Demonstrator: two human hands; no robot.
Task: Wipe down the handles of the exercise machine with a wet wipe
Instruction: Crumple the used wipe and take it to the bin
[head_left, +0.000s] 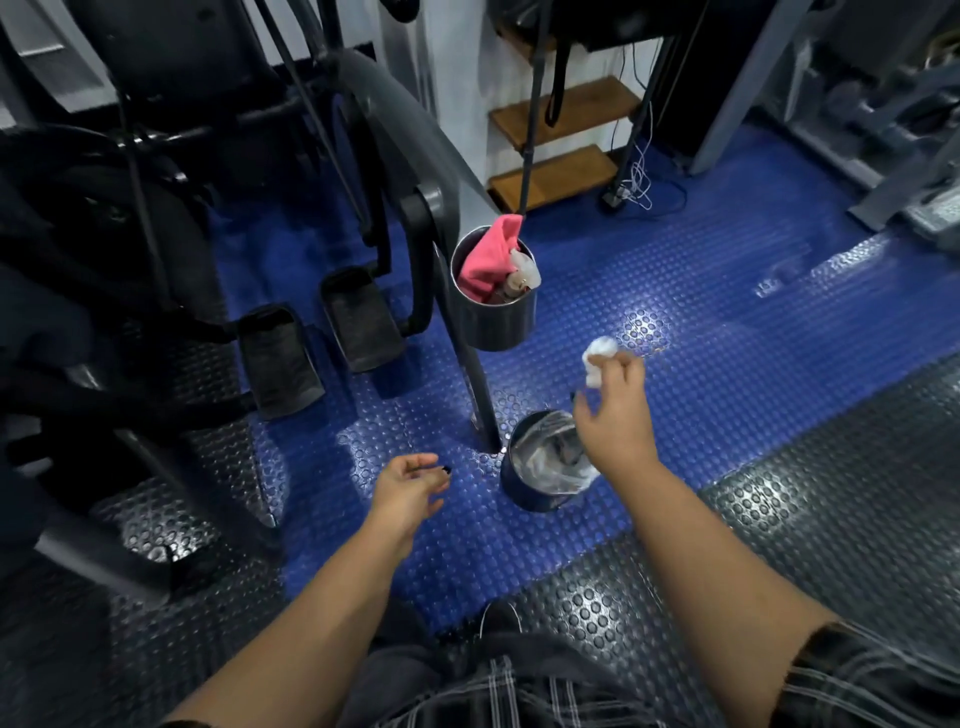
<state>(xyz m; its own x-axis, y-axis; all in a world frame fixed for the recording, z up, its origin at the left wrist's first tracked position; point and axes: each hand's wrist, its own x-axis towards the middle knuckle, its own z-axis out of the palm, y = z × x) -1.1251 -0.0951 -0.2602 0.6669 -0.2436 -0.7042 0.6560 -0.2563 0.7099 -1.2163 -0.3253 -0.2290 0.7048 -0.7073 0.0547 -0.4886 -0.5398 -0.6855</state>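
One crumpled wipe pinched in the grip of the right hand above the bin, left hand slack and empty left of the bin, one cup holding a pink cloth beyond the bin, two pedals farther left.

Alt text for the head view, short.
The right hand pinches a crumpled white wipe near a lined metal bin on the blue floor; the left hand is open. A metal cup on the machine holds a pink cloth.

exercise machine: cut off at top, left edges | wet wipe: part hidden in right hand | bottle in metal cup: mostly under pink cloth | dark bit at left hand: too small to tell
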